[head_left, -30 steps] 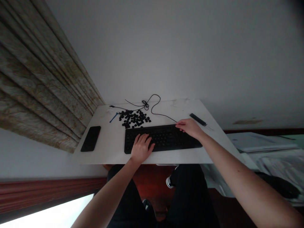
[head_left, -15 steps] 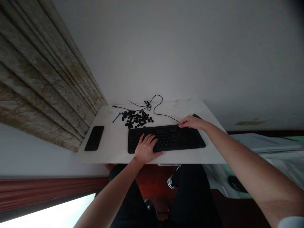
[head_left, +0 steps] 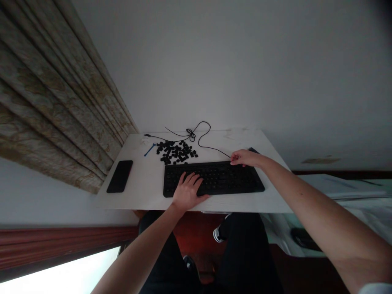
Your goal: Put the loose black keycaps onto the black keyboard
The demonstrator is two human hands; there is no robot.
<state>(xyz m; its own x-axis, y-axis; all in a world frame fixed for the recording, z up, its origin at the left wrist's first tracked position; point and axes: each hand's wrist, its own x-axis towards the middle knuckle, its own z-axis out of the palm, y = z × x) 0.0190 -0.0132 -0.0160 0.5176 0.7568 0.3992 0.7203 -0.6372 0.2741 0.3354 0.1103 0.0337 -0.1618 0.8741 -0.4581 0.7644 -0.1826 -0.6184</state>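
A black keyboard (head_left: 219, 179) lies along the front of the white table. My left hand (head_left: 187, 192) rests on its left part with the fingers spread over the keys and the thumb stretched along the front edge. At the keyboard's back edge, right of the middle, my right hand (head_left: 243, 157) has thumb and fingertips pinched together. Whatever is between those fingertips is too small to make out. A thin black cable (head_left: 211, 148) runs up to them from a tied bundle at the back. Behind the keyboard's left half lies a heap of loose black keycaps (head_left: 176, 152).
Left of the keycaps is a slim blue tool (head_left: 150, 150). A black phone (head_left: 120, 176) lies near the table's (head_left: 143, 192) left edge. Curtains (head_left: 61, 90) hang at the left, and a wall (head_left: 196, 73) rises behind. Past my right arm, a dark object (head_left: 304, 238) sits on a lower pale surface.
The view has shifted very slightly. My right fingers have curled a little more at the keyboard's back edge; my left hand stays in place.
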